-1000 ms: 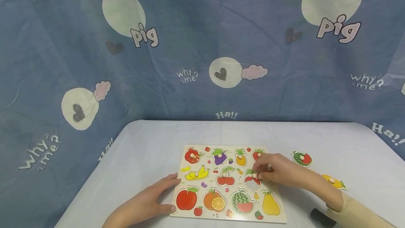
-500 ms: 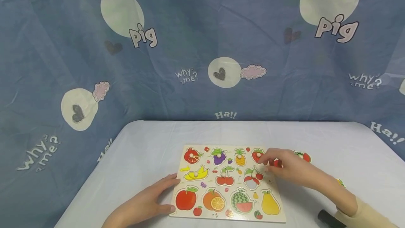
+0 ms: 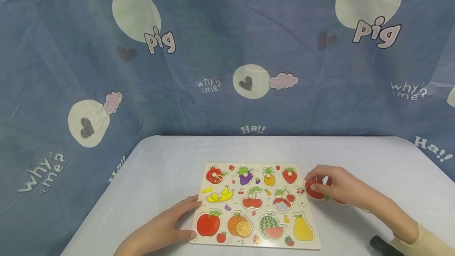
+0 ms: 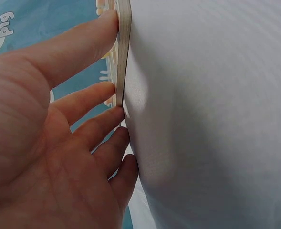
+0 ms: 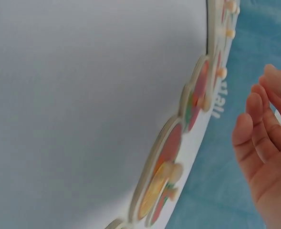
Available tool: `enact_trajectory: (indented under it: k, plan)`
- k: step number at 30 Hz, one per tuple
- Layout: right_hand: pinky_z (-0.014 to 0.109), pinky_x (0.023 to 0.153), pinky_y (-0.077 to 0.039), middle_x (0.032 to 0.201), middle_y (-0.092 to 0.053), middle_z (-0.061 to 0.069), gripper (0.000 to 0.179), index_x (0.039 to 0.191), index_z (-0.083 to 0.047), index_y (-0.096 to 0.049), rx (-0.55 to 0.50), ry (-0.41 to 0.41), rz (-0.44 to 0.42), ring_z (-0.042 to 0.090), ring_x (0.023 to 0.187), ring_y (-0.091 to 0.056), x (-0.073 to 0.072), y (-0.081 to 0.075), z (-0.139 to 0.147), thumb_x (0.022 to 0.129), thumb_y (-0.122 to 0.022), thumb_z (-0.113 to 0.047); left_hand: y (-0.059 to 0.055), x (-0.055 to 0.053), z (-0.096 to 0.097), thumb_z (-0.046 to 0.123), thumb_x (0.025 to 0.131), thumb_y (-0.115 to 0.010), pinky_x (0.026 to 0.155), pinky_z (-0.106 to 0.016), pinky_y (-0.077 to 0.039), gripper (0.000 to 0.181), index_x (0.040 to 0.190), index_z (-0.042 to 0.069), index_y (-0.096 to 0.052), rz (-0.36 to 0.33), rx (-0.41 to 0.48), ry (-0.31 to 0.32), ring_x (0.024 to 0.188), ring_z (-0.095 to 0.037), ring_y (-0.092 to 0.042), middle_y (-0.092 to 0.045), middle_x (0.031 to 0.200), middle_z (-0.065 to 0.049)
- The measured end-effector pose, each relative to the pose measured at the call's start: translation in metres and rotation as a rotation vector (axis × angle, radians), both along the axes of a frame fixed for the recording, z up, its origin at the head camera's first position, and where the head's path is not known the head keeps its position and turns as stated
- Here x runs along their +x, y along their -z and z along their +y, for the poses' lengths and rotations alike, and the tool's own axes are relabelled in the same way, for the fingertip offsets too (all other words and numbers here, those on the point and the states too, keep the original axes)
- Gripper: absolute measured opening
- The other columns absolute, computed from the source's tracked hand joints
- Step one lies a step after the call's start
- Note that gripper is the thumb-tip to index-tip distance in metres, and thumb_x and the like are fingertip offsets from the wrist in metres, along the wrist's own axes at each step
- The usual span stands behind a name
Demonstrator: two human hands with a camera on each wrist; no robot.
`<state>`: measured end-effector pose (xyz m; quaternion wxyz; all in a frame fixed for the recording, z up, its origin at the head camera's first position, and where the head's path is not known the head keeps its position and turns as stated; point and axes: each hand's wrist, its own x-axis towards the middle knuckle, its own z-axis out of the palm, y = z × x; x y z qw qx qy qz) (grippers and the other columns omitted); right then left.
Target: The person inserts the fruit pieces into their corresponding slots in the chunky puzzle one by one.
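Observation:
A wooden fruit puzzle board (image 3: pixel 264 243) lies on the table. My left hand (image 3: pixel 165 224) rests along its left side, thumb at the near corner and fingers extended; the left wrist view shows the thumb against the board's edge (image 4: pixel 123 52). Knobbed pieces, among them a lychee piece (image 3: pixel 283 204) and a strawberry piece (image 3: pixel 289 176), sit in the upper two rows. Beyond the right edge, my right hand (image 3: pixel 339 185) hovers over a loose red apple piece (image 3: pixel 314 190), its fingers relaxed and holding nothing. It partly hides another reddish piece (image 3: pixel 339 201); the right wrist view shows fingers (image 5: pixel 243 129) apart from the loose pieces.
Pictures of an apple, an orange, a watermelon (image 3: pixel 271 226) and a pear (image 3: pixel 303 228) without knobs fill the board's near row. A dark object (image 3: pixel 385 246) is beside the right sleeve (image 3: pixel 423 242). A blue printed cloth (image 3: pixel 213 110) hangs behind the white table (image 3: pixel 227 149).
My right hand has left the lychee piece on the board and moved right, over the loose pieces. The left hand has stayed at the board's left edge.

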<state>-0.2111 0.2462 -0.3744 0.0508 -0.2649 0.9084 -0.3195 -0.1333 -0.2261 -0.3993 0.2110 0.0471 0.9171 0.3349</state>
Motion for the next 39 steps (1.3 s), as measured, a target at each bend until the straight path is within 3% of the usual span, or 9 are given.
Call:
enact_trajectory:
  k: [8, 19, 28, 39]
  plan:
    - [0.025, 0.064, -0.050, 0.090, -0.064, -0.006, 0.015, 0.105, -0.019, -0.071, -0.028, -0.025, -0.027, 0.008, 0.080, -0.054, -0.005, 0.008, 0.014, 0.090, -0.073, -0.021, 0.000, 0.000, 0.000, 0.043, 0.073, -0.083, 0.103, -0.063, -0.038, 0.081, 0.145, 0.028, -0.048, 0.015, -0.004, 0.014, 0.132, -0.030, -0.040, -0.037, 0.155, -0.004]
    - [0.025, 0.070, -0.053, 0.092, -0.065, -0.012, 0.016, 0.104, -0.017, -0.072, 0.030, -0.009, -0.032, 0.006, 0.079, -0.056, -0.009, 0.015, 0.017, 0.091, -0.072, -0.027, -0.001, 0.000, -0.001, 0.042, 0.073, -0.083, 0.103, -0.063, -0.037, 0.080, 0.144, 0.029, -0.049, 0.012, -0.001, 0.011, 0.133, -0.030, -0.039, -0.037, 0.155, -0.004]
    - [0.026, 0.074, -0.053, 0.095, -0.066, -0.008, 0.015, 0.102, -0.015, -0.072, 0.053, -0.004, -0.102, 0.008, 0.083, -0.056, -0.014, 0.019, 0.017, 0.091, -0.072, -0.024, 0.000, 0.000, 0.000, 0.043, 0.073, -0.083, 0.101, -0.063, -0.040, 0.080, 0.144, 0.029, -0.049, 0.016, -0.004, 0.015, 0.131, -0.030, -0.040, -0.037, 0.155, -0.004]
    - [0.024, 0.065, -0.050, 0.081, -0.062, -0.008, 0.009, 0.095, -0.016, -0.069, 0.036, -0.017, -0.161, 0.009, 0.074, -0.055, -0.022, 0.024, 0.016, 0.088, -0.074, -0.015, 0.000, 0.000, -0.002, 0.042, 0.073, -0.083, 0.101, -0.063, -0.039, 0.080, 0.144, 0.029, -0.048, 0.020, 0.006, 0.026, 0.131, -0.030, -0.040, -0.037, 0.155, -0.003]
